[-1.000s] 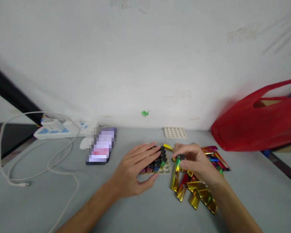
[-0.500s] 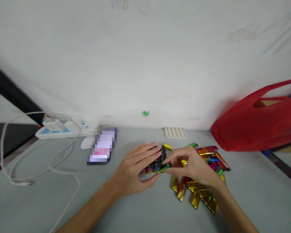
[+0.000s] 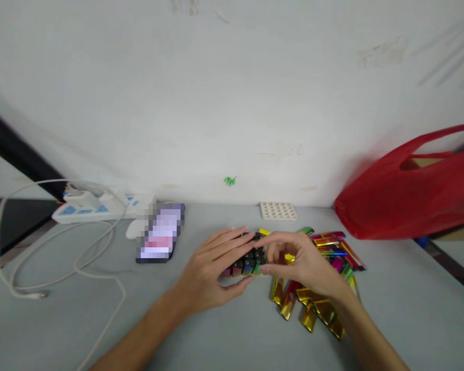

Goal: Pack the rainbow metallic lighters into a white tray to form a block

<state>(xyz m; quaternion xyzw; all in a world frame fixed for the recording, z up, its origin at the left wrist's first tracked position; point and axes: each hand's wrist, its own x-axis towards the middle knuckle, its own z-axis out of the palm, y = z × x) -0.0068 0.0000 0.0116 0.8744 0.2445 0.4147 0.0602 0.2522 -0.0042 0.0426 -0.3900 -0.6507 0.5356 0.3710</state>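
Observation:
Over a tight row of shiny coloured pieces with black tops [image 3: 249,263] lies my left hand [image 3: 215,265], its fingers across the top and its thumb along the near side. My right hand [image 3: 293,257] grips the right end of this row, with index finger on the far side and thumb on the near side, at a green black-topped piece [image 3: 257,268]. My left fingers cover much of the row. Right of it and under my right wrist spreads a loose pile of shiny gold, red, green and purple pieces [image 3: 309,316].
A white holed tray [image 3: 277,211] lies by the wall. At the right stands a red bag [image 3: 406,201]. To the left are a phone [image 3: 161,234], a power strip [image 3: 100,207] and a looping white cable [image 3: 118,288] on the grey table [image 3: 216,340].
The green black-topped piece, tilted between my right fingers before, now stands against the row's right end. My right index finger has moved to the row's far side. My left hand stays in place.

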